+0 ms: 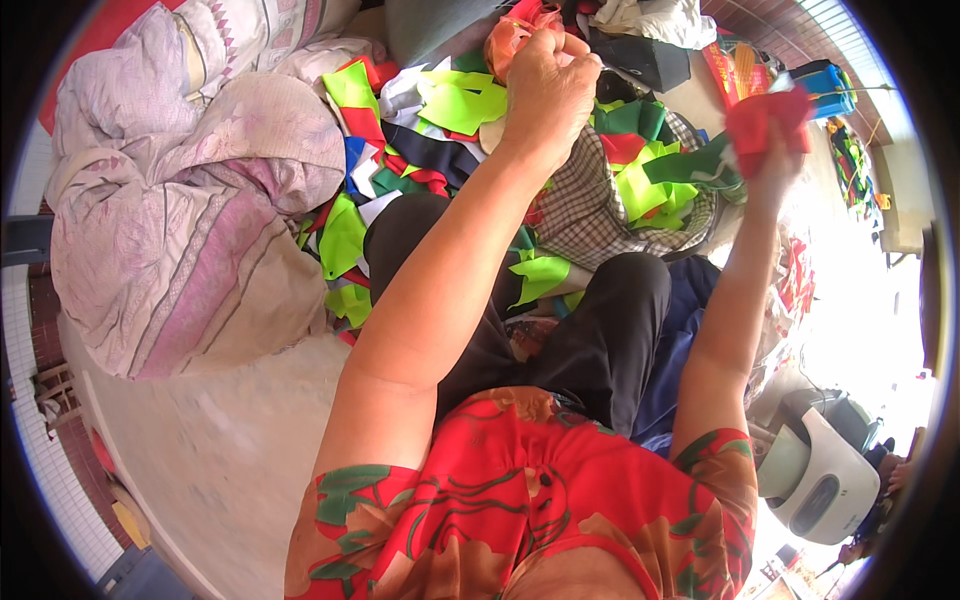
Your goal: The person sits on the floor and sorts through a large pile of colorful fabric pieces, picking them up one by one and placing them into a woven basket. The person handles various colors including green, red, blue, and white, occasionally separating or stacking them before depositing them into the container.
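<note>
My left hand is closed, fingers curled in, up at the far middle. A crumpled, thin orange-red bag shows right beside its fingers; whether the hand grips it I cannot tell. My right hand, blurred, is raised at the far right and closed around a red cloth scrap. A dark green cloth strip stretches from beside that hand toward a checked cloth sack, which holds red, green and neon-yellow scraps. Between my left arm and the bundle lies a heap of scraps, with a neon-yellow piece on top.
A large, pale patterned cloth bundle bulges at the left. Black-trousered knees rise in front of me. A white-and-grey appliance stands at the lower right. Far right are a blue container and another scrap pile.
</note>
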`<state>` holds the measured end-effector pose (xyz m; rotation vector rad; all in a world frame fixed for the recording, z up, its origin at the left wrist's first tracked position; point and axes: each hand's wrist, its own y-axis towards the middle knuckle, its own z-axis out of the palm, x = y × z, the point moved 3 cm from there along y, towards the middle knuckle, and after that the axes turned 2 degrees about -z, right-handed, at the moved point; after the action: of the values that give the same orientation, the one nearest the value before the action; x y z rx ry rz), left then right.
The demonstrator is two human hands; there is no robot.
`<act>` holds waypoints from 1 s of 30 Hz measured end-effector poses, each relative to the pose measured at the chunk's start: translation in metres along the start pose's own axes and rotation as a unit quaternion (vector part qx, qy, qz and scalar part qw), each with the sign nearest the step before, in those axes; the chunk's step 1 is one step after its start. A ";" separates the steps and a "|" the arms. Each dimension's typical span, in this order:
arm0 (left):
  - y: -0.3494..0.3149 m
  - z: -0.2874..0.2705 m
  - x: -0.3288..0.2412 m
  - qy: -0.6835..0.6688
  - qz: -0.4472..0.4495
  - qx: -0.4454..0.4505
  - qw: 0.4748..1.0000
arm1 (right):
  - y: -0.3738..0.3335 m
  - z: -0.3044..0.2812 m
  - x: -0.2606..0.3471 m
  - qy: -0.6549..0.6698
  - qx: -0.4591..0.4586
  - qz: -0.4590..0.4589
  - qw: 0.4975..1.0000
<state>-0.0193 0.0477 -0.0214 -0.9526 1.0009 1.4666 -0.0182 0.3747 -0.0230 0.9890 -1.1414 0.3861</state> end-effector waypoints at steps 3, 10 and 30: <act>0.001 -0.001 0.002 0.028 0.014 -0.013 0.999 | -0.044 -0.023 -0.095 -0.403 0.130 0.045 0.905; -0.005 0.003 0.007 0.143 0.023 0.009 0.989 | -0.181 -0.036 -0.085 -0.392 0.347 0.039 0.851; 0.007 -0.129 -0.025 0.333 0.016 0.154 0.930 | -0.258 -0.049 -0.009 -0.441 0.326 -0.003 0.836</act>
<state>-0.0179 -0.0829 -0.0400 -1.2291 1.6884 0.9644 0.1888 0.2772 -0.1520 1.8856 -1.8940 0.3170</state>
